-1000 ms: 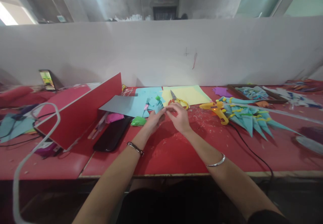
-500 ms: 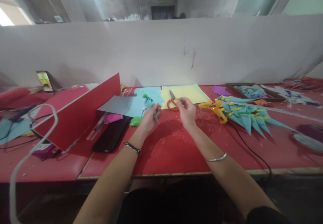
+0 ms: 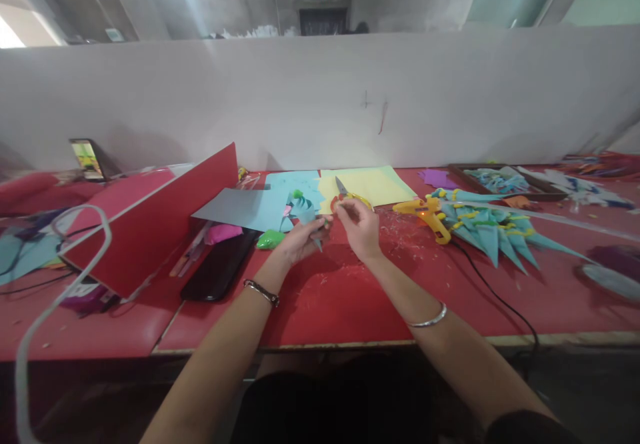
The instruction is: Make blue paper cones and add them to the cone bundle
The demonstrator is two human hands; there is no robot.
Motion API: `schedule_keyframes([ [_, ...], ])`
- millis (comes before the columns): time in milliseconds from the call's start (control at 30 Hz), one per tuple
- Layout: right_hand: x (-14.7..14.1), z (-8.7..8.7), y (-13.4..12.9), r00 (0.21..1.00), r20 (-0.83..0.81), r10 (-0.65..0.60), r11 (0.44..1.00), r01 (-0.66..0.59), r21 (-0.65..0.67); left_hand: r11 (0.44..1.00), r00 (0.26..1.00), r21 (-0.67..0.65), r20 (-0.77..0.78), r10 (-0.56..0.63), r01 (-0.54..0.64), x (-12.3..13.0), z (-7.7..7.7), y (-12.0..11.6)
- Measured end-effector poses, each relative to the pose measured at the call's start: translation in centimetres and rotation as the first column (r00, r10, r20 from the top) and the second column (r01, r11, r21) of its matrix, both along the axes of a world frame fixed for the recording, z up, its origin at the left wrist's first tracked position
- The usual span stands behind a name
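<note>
Blue paper piece (image 3: 306,213), curled strips and a green bit at its top, held in the left hand (image 3: 301,239) above the red table (image 3: 345,314); a blue point shows below the fingers. Right hand (image 3: 360,229) near, apart from the left, fingertips drawn together; cannot tell if they pinch anything. Step looks like fine handwork on this piece; next move seems to call for steady left hold, light right fingertips. Scissors (image 3: 342,187) just behind right hand; green lump (image 3: 271,239) left; glue gun (image 3: 425,213) right, by blue cones (image 3: 493,239).

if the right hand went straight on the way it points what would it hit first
Probably the scissors, just beyond the right hand in the picture, though depth is unclear and it might pass above them.
</note>
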State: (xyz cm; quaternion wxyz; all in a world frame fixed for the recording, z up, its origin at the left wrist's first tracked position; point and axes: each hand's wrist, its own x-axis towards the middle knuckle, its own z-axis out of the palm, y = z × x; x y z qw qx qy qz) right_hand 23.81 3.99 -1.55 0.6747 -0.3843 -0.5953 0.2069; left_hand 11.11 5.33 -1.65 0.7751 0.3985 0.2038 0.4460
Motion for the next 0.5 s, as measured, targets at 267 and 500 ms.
schedule_keyframes([
  [267, 0.44, -0.04, 0.25, 0.996, 0.075, -0.047, 0.997, 0.041, 0.072, 0.991, 0.988, 0.032, -0.084, -0.127, 0.131, -0.23, -0.24, -0.08],
  [500, 0.43, -0.05, 0.10, 0.988, 0.146, -0.046, 0.995, 0.032, 0.096, 0.998, 0.980, -0.027, -0.191, -0.060, 0.055, 0.14, -0.40, 0.04],
])
